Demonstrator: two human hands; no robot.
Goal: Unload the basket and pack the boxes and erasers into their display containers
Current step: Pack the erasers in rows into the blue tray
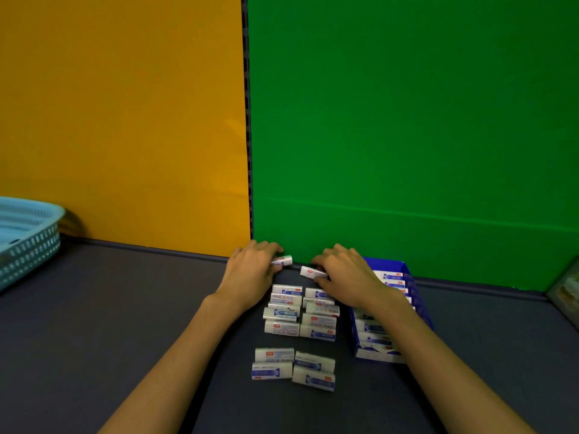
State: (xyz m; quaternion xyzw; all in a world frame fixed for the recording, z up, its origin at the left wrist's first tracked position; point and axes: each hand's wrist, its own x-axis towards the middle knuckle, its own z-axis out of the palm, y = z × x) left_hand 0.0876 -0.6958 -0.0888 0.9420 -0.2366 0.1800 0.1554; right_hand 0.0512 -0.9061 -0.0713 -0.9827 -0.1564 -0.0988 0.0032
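Head view: left hand and right hand each pinch one eraser left of blue display box; erasers look light, stiff, best pinched by long sides

Showing blue and red printing on the white sleeves of the erasers near the desk's back edge, but reading as blur only. Same for the erasers inside the blue display box: nothing legible.
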